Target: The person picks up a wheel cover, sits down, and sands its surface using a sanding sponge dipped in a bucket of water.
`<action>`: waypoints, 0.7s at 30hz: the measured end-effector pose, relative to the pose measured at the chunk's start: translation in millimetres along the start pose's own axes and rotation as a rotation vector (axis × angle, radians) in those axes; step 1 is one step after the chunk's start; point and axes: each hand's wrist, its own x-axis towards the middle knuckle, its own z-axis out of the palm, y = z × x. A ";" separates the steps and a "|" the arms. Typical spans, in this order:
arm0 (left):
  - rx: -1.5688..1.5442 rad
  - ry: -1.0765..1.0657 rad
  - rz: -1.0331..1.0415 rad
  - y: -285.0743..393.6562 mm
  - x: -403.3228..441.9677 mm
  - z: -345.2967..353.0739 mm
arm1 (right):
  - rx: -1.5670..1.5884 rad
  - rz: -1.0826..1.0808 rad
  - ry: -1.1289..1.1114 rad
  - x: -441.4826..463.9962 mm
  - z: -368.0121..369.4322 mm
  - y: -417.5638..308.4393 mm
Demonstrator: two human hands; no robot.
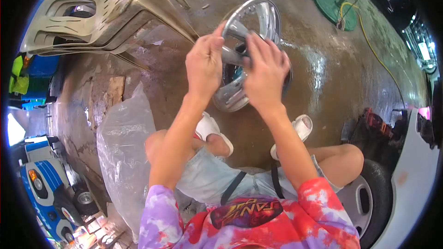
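A shiny silver spoked wheel rim (pixel 233 97) stands tilted on the wet floor in front of me, between my feet and the chairs. My left hand (pixel 206 62) is closed around its left edge, with the thumb pointing up. Over the spokes on the near side is my right hand (pixel 267 67), its fingers bent and smeared by motion. Something dark shows beneath those fingertips, too blurred to name. Part of the rim's middle and right side is hidden behind my right hand.
Stacked beige plastic chairs (pixel 131 11) stand upper left. A clear plastic sheet (pixel 127 143) lies left of my leg. A tyre (pixel 379 193) is close on my right. Further off are a green round base (pixel 325 7), a yellow cable (pixel 369 48) and a blue-white vehicle (pixel 48 184).
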 end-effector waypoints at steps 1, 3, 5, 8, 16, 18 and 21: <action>-0.016 0.049 0.070 1.6 3.4 2.7 | -0.001 0.092 -0.028 0.2 -4.1 4.0; 0.021 0.042 0.063 6.3 3.1 4.7 | 0.109 0.045 0.043 2.2 2.8 2.6; 0.013 0.022 0.050 7.9 -3.9 6.0 | 0.239 -0.014 0.061 19.5 -3.9 -24.0; -0.024 0.035 0.059 2.8 -1.5 -1.3 | 0.152 -0.050 0.016 14.7 0.6 -21.5; 0.038 -0.011 0.082 8.6 -9.9 -1.2 | 0.307 0.091 0.039 25.6 -11.9 -27.3; 0.042 0.010 0.122 4.0 -5.9 -5.2 | 0.261 0.057 0.030 11.3 -5.1 -8.0; 0.008 0.036 0.228 -2.1 -10.7 -0.3 | 0.230 0.212 -0.075 -0.1 -9.2 25.4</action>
